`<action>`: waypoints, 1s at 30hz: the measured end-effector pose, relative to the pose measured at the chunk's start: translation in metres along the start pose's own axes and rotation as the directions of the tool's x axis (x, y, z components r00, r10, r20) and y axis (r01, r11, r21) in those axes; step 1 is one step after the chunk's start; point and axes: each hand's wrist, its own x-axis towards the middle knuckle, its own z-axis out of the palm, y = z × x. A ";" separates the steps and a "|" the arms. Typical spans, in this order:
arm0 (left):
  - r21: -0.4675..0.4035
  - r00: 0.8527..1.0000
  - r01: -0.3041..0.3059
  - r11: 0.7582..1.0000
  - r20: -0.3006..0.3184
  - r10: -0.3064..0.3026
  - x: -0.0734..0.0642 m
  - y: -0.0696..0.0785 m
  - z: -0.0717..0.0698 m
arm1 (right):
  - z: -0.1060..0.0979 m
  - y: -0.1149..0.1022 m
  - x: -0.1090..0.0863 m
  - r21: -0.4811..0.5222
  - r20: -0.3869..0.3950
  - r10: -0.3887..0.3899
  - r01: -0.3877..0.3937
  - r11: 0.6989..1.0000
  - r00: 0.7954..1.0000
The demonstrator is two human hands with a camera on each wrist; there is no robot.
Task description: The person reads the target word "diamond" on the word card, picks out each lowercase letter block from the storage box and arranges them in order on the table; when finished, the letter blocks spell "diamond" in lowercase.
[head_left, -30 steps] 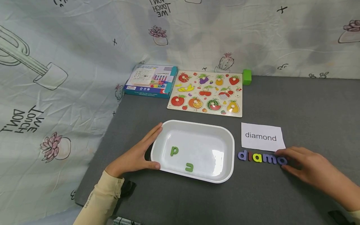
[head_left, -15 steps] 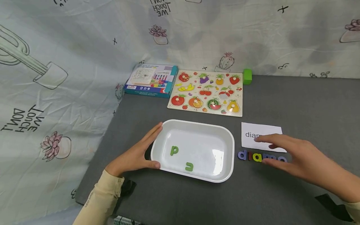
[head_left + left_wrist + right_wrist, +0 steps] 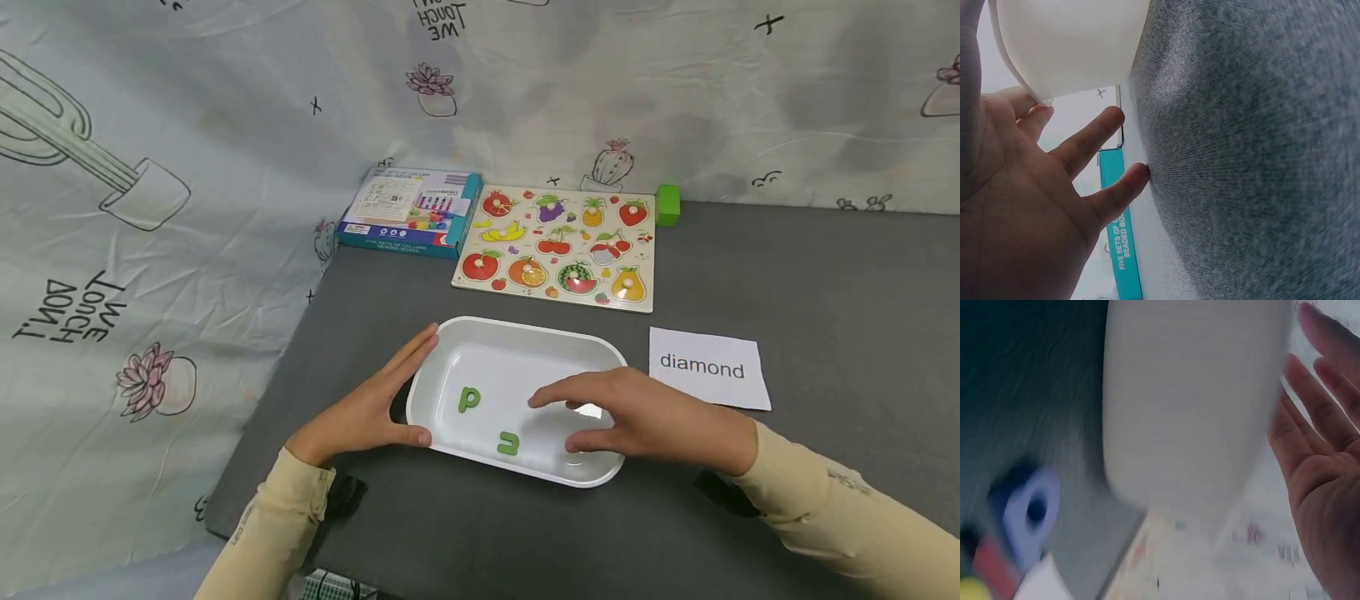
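Note:
A white tray [image 3: 517, 333] lies on the grey table, with a green letter p [image 3: 468, 399] and a green letter n [image 3: 507, 443] inside. My left hand [image 3: 367, 417] rests at the tray's left end, thumb on the near rim and straight fingers along the far corner. Above the tray's right half, my right hand [image 3: 630, 412] hovers with parted fingers, holding nothing. A white card [image 3: 708, 367] reading "diamond" lies right of the tray. The right wrist view shows a blurred blue letter d [image 3: 1029, 512], a red letter [image 3: 994, 565] and something yellow [image 3: 974, 590]; the right arm hides these from the head view.
Behind the tray lies a fruit puzzle board [image 3: 555, 248]. A blue box [image 3: 411, 212] stands left of the board and a green block [image 3: 667, 205] at its back right corner. A printed cloth [image 3: 247, 125] hangs behind and left of the table [image 3: 847, 333].
My right hand has left the row of colored letters below the card and moved left, over the tray. The left hand stays on the tray; the head view shifts slightly.

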 end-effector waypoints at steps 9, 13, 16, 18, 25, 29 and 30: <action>0.010 1.000 -0.020 1.000 -0.002 0.020 0.000 -0.001 -0.001 | 0.033 0.003 0.037 0.016 0.210 -0.009 0.006 1.000 0.978; 0.012 1.000 -0.028 1.000 -0.001 0.028 0.000 0.000 0.000 | 0.040 0.005 0.045 0.028 0.261 -0.009 0.002 1.000 0.965; 0.010 1.000 -0.024 1.000 -0.005 0.024 0.000 0.000 0.000 | 0.045 0.006 0.049 0.039 0.289 -0.004 -0.007 0.999 0.957; 0.007 1.000 -0.019 1.000 -0.007 0.019 0.000 0.000 0.000 | 0.048 0.007 0.050 0.035 0.293 -0.010 -0.001 0.999 0.956; -0.005 1.000 -0.017 1.000 -0.006 0.017 0.001 0.000 0.001 | 0.059 0.011 0.053 -0.053 0.261 -0.064 0.080 0.995 0.963; -0.009 1.000 -0.014 1.000 -0.004 0.014 0.000 -0.001 0.001 | 0.061 0.011 0.057 -0.103 0.240 -0.086 0.114 0.988 0.967; -0.011 1.000 -0.013 1.000 -0.004 0.013 0.000 -0.001 0.001 | 0.061 0.011 0.057 -0.099 0.234 -0.090 0.116 0.988 0.968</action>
